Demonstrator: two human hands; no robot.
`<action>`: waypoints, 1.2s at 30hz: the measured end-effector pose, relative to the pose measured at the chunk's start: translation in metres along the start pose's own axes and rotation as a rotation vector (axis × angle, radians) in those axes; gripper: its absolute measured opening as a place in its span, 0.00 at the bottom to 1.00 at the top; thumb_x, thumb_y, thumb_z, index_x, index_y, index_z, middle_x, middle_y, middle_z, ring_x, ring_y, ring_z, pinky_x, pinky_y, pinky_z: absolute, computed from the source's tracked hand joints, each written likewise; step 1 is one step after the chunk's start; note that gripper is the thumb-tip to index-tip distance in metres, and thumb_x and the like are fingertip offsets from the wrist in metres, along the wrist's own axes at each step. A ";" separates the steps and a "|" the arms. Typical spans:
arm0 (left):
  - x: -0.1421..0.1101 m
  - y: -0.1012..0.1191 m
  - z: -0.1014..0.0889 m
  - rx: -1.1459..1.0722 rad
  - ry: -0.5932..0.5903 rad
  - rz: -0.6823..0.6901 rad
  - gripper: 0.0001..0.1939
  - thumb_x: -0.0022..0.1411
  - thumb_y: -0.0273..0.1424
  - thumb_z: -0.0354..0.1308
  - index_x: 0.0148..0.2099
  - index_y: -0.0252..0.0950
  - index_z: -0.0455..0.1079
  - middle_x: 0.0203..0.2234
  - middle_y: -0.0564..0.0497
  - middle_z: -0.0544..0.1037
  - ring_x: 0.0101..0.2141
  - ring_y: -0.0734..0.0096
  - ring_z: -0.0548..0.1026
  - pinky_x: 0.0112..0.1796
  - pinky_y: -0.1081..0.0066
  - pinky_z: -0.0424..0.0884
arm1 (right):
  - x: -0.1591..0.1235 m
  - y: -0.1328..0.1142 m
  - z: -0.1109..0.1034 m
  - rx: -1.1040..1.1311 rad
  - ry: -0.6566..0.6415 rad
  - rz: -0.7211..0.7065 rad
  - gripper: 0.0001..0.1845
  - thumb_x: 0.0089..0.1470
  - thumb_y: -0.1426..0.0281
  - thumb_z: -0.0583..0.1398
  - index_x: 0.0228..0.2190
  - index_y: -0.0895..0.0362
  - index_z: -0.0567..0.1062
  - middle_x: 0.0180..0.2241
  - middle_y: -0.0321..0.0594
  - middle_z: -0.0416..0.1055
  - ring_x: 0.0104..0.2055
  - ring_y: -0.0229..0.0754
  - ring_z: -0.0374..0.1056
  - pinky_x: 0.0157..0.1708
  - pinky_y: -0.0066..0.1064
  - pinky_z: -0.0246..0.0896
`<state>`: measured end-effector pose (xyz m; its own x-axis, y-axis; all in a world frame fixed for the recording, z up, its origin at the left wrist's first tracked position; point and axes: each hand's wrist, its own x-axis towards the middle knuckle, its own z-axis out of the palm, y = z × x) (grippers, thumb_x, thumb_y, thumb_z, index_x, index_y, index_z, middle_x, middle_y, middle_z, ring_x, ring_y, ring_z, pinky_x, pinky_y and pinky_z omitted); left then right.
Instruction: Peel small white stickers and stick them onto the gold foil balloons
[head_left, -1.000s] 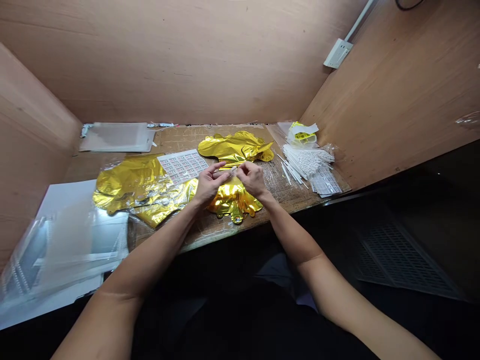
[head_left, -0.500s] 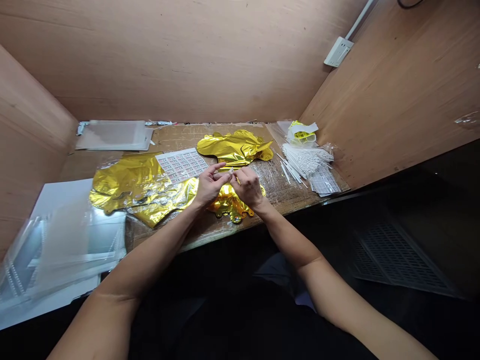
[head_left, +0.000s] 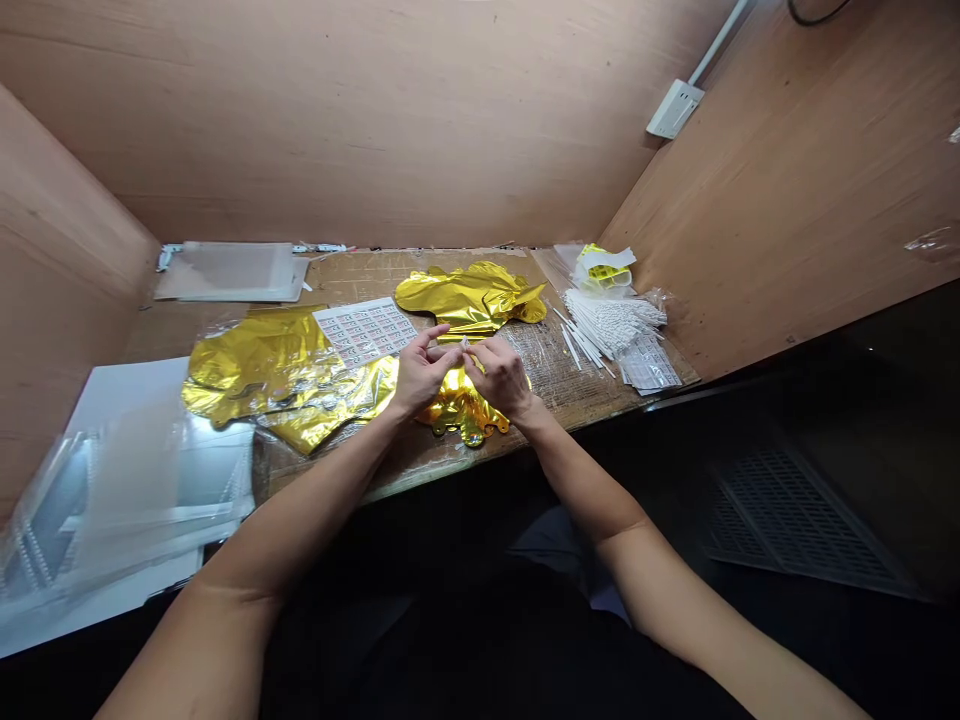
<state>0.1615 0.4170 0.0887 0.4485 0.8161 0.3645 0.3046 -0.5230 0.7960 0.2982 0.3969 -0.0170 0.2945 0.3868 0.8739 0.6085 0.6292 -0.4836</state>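
Note:
My left hand (head_left: 418, 378) and my right hand (head_left: 500, 376) meet fingertip to fingertip over the table. Pinched between them is a small white piece (head_left: 464, 344), too small to make out its kind. One finger of the left hand points outward. Under the hands lies a shiny gold foil balloon (head_left: 471, 405), flat and partly covered by them. Just beyond is another flat gold foil balloon (head_left: 457, 298). Left of the hands, more gold foil balloons (head_left: 255, 365) lie in clear plastic, with a sheet of small printed labels (head_left: 365, 332) on top.
At the right lies a heap of thin white sticks (head_left: 615, 318), with a yellow-and-white wrapper (head_left: 606, 265) behind it. Clear plastic bags (head_left: 135, 490) are piled at the front left, and frosted sleeves (head_left: 229, 271) at the back left. Wooden panels (head_left: 360, 120) enclose the table; a socket (head_left: 675, 108) is mounted right.
My right hand has shifted very slightly, its fingers still at the small white piece. The left hand stays nearly in place, and the things on the table have not moved.

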 end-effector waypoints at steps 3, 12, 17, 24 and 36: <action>-0.001 -0.003 -0.001 0.031 -0.016 0.012 0.43 0.57 0.47 0.79 0.63 0.25 0.69 0.36 0.39 0.82 0.38 0.55 0.83 0.44 0.63 0.80 | 0.001 -0.002 0.003 -0.033 -0.008 0.026 0.14 0.72 0.70 0.56 0.35 0.59 0.78 0.34 0.47 0.76 0.39 0.48 0.69 0.44 0.39 0.62; 0.000 0.002 0.000 -0.004 -0.021 -0.027 0.46 0.55 0.48 0.80 0.64 0.26 0.68 0.38 0.37 0.82 0.40 0.51 0.84 0.45 0.61 0.81 | 0.010 0.020 0.002 0.417 0.014 0.378 0.09 0.62 0.70 0.60 0.28 0.57 0.72 0.27 0.36 0.71 0.29 0.38 0.64 0.33 0.30 0.59; 0.002 0.005 0.000 -0.004 0.057 -0.020 0.45 0.52 0.48 0.81 0.61 0.26 0.70 0.37 0.38 0.82 0.37 0.54 0.84 0.42 0.63 0.81 | 0.006 0.016 -0.006 0.267 0.175 0.255 0.12 0.67 0.68 0.59 0.32 0.59 0.77 0.32 0.42 0.75 0.34 0.41 0.68 0.39 0.34 0.62; -0.002 -0.002 0.001 0.016 -0.010 0.022 0.39 0.56 0.47 0.78 0.60 0.28 0.69 0.38 0.38 0.82 0.39 0.54 0.84 0.41 0.64 0.81 | -0.003 -0.001 0.006 0.009 0.004 0.021 0.13 0.71 0.70 0.56 0.36 0.59 0.79 0.36 0.48 0.77 0.41 0.48 0.69 0.46 0.39 0.63; -0.001 0.003 0.000 0.042 -0.029 0.014 0.40 0.56 0.47 0.78 0.61 0.29 0.69 0.36 0.39 0.82 0.38 0.51 0.84 0.39 0.63 0.81 | 0.010 0.017 0.001 0.692 0.074 0.555 0.12 0.56 0.62 0.62 0.26 0.58 0.75 0.25 0.36 0.70 0.27 0.37 0.63 0.30 0.30 0.58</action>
<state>0.1621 0.4151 0.0904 0.4765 0.8017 0.3610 0.3331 -0.5446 0.7697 0.3113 0.4123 -0.0163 0.4760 0.7276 0.4941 -0.2105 0.6397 -0.7392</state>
